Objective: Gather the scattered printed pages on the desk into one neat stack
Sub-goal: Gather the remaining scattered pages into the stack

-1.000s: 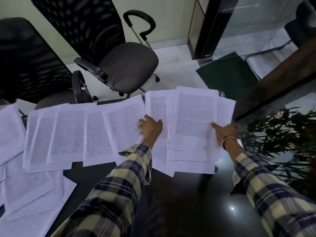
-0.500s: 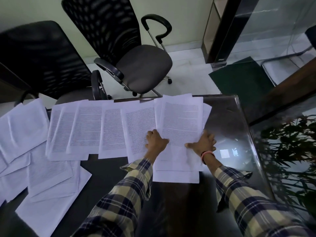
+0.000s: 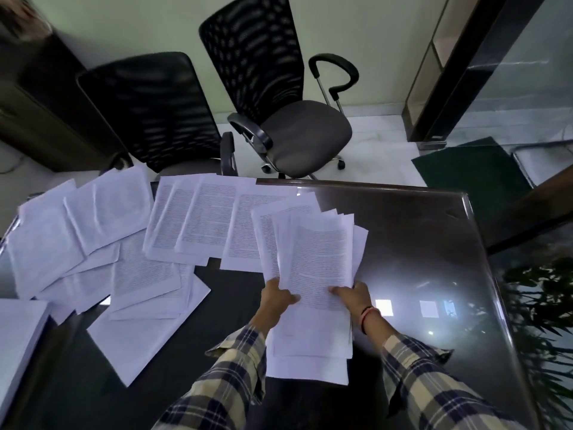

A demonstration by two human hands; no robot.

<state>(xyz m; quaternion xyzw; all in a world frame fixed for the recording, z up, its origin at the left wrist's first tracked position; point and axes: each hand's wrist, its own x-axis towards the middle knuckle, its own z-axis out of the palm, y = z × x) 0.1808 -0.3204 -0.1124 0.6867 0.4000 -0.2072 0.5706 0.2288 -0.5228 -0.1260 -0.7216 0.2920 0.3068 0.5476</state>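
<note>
**Both hands hold a fanned bundle of pages over the desk**

The left hand (image 3: 277, 297) grips the left edge of the gathered bundle (image 3: 316, 268), thumb curled over the top sheet and fingers hidden beneath. The right hand (image 3: 353, 294) pinches the bundle's right edge in the same way, thumb on the printed face. The sheets are uneven: their far corners fan out, and lower sheets stick out toward the person. Whether the bundle's near end rests on the desk (image 3: 418, 259) I cannot tell.

Left of the bundle, a row of overlapping printed pages (image 3: 201, 225) lies flat along the desk's far edge, the nearest one tucked under the bundle's left side. Farther left lies a loose pile of scattered sheets (image 3: 102, 249), several blank side up. At the far left, a squared white stack (image 3: 18, 339) sits apart from the bundle. Two office chairs (image 3: 291, 131) stand beyond the desk.
</note>
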